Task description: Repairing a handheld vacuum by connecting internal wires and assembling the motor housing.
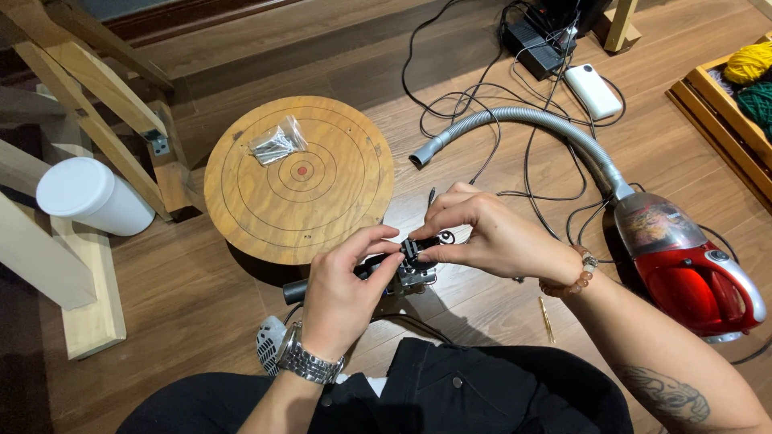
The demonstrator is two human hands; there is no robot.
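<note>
A small black and metal tool (402,269) is held at the lower centre of the frame, above the person's lap and the wooden floor (498,321); the left hand (342,293) is closed around its dark handle, with thumb and forefinger pinched near the head; the right hand (490,237) is closed in a fingertip grip on a small black part at the top of the tool; what exactly that part is cannot be told. The work is best done, it is judged, with the handle kept steady by the left hand while only the right fingertips are moved, and with the piece kept over the lap so that a dropped part is caught. Just above the hands the edge of a round wooden board (299,178) is found, with a clear bag of screws (276,143) on its upper part; loose black cables (515,104) and a grey hose (531,128) are spread at upper right; a red vacuum cleaner (691,269) lies close by the right forearm; a white cylinder (92,195) stands at left; open room is left mainly at lower left.
</note>
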